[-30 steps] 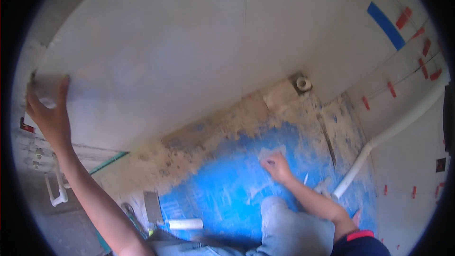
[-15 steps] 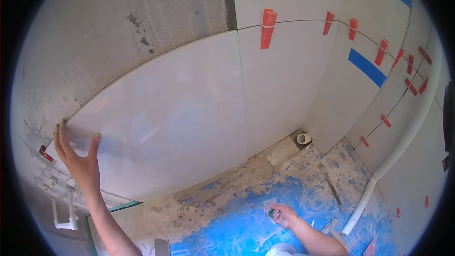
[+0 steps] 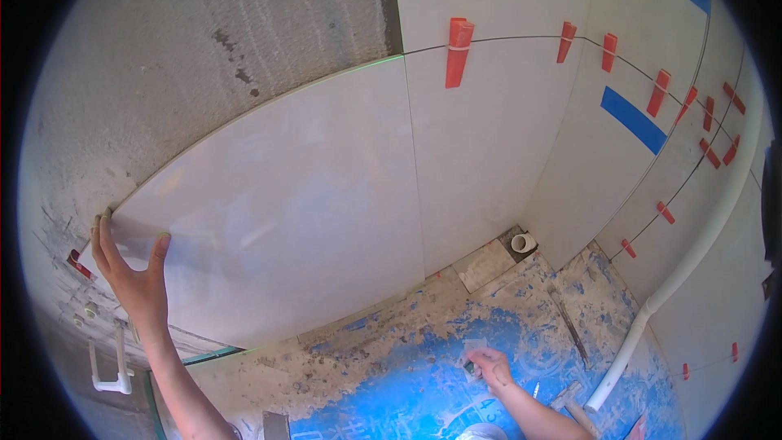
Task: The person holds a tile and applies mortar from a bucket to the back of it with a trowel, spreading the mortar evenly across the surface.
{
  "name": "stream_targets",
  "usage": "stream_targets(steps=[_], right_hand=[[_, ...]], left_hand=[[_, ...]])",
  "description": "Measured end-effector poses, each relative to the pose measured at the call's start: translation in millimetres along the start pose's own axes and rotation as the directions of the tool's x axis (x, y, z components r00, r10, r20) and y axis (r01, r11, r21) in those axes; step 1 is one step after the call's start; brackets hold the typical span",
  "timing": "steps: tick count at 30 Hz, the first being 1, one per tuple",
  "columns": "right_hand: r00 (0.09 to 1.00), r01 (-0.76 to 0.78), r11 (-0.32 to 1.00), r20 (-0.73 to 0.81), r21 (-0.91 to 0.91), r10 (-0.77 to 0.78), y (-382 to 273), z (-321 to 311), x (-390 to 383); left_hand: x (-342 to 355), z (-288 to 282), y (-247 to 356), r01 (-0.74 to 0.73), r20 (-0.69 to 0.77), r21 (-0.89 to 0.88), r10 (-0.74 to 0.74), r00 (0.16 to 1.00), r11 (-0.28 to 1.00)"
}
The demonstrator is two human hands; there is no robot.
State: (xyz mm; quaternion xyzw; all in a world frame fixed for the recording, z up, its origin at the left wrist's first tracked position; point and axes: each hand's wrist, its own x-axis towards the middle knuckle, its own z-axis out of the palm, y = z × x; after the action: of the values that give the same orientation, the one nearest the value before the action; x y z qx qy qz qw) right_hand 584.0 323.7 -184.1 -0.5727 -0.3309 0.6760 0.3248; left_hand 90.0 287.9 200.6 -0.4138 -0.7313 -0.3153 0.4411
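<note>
A large pale wall tile point(image 3: 285, 187) stands against the wall, its upper edge below bare grey plaster. At the tile's upper left corner is my left hand point(image 3: 134, 273), fingers stretched up to the edge and thumb spread apart on the tile's face. Low over the blue-stained floor, my right hand point(image 3: 494, 370) is closed in a pinch on a small pale and dark piece point(image 3: 472, 368), too small to name. Red wedges point(image 3: 459, 53) sit along the joint of the neighbouring tiles. A thin green line of light lies on the tile's upper edge near its right end.
A long white pipe point(image 3: 676, 285) leans at the right. A pipe stub point(image 3: 522, 242) rises in the floor corner. Blue tape point(image 3: 633, 120) crosses a tile joint on the right. A white bent pipe point(image 3: 112, 379) juts out at lower left. A hammer-like tool point(image 3: 574, 407) lies lower right.
My right hand has shifted slightly right with the small piece in it. My left hand stays at the tile's corner. The green line along the tile's upper edge is brighter.
</note>
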Motion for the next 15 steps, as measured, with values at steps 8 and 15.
stream_targets(steps=[8, 15], right_hand=[[0.969, 0.221, 0.893, -0.017, -0.393, -0.247, 20.7, -12.8, 12.9], [0.995, -0.090, 0.971, 0.026, -0.223, 0.098, 7.9, -17.3, 9.6]], left_hand=[[-1.9, -1.4, 1.2, 0.006, 0.021, 0.011, -0.006, 1.000, 1.000], [-0.6, -5.0, 2.0, 0.009, 0.049, 0.007, -0.010, 0.999, 1.000]])
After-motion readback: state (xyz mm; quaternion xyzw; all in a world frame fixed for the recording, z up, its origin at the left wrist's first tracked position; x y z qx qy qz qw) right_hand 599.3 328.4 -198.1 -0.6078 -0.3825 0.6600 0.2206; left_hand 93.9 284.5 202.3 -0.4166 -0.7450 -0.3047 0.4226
